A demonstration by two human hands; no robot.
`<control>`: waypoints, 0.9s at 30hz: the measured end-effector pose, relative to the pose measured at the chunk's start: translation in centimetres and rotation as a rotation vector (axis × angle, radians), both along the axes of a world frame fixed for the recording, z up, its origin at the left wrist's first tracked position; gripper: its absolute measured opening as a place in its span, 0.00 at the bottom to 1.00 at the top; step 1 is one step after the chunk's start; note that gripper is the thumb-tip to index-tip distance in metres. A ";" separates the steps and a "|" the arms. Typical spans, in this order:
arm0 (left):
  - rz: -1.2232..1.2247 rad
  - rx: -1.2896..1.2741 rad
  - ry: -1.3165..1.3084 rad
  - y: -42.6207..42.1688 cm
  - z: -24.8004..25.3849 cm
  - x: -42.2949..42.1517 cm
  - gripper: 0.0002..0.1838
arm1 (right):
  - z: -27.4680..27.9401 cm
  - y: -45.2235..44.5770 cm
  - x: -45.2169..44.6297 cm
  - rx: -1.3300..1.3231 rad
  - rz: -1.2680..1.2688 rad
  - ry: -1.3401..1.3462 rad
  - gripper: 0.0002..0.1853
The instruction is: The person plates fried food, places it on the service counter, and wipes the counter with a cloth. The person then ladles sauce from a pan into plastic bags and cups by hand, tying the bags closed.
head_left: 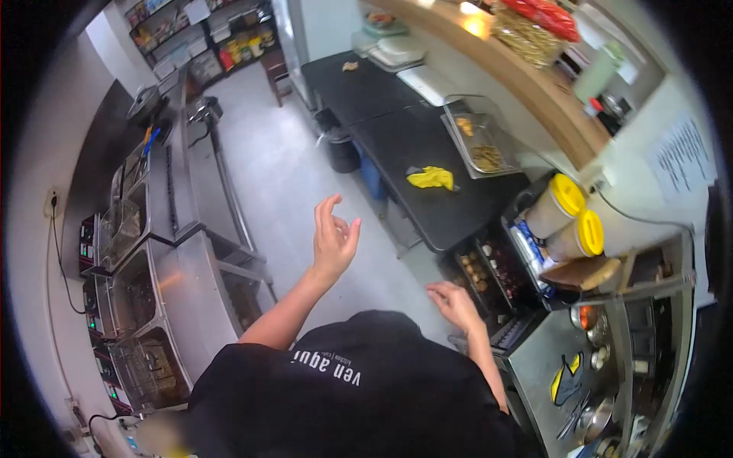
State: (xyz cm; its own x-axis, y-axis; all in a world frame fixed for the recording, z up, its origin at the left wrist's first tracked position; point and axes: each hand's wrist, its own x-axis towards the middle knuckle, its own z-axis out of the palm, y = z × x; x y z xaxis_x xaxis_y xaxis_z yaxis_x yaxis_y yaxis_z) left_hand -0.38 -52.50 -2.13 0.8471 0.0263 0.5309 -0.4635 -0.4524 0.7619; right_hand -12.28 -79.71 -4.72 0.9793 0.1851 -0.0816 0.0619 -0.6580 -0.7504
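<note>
My left hand [334, 243] is raised over the grey floor, with loosely bent fingers and the thumb apart. It holds nothing. My right hand [456, 307] hangs lower, beside a dark rack of food trays [477, 271]. Its fingers point left, loosely extended, and I see nothing in them. Past that hand, a black table [412, 145] carries a yellow-and-grey cloth [432, 178] and a clear tray [500, 169] with pieces of food in it.
Fryers with baskets [149, 362] line the left wall. Two yellow-lidded containers [566, 196] stand on the right, above a steel counter [534, 382] bearing a yellow-and-black glove [566, 380] and bowls. A black bin [340, 153] stands by the table. Stocked shelves [206, 38] are at the back.
</note>
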 end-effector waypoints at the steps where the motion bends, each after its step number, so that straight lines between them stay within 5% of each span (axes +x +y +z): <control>1: -0.010 -0.032 0.000 0.8 0.0 1.3 0.32 | -0.4 0.3 2.2 -0.016 0.004 -0.026 0.11; 4: 0.013 -0.062 -0.027 3.6 0.1 6.4 0.33 | -2.8 0.1 8.3 -0.052 -0.007 -0.044 0.10; 7: 0.073 -0.099 -0.092 6.1 1.7 13.1 0.34 | -3.9 0.8 15.5 0.263 -0.237 0.154 0.11; 20: 0.439 -0.073 -0.200 20.4 7.1 41.5 0.34 | -0.2 13.8 61.6 0.284 -0.020 -0.165 0.15; 24: 0.713 -0.023 -0.188 27.6 4.6 47.6 0.32 | 1.3 21.4 73.7 0.225 0.012 -0.214 0.13; 27: 0.698 -0.052 -0.037 32.5 1.5 54.0 0.32 | 1.3 24.8 81.1 0.272 -0.025 -0.277 0.12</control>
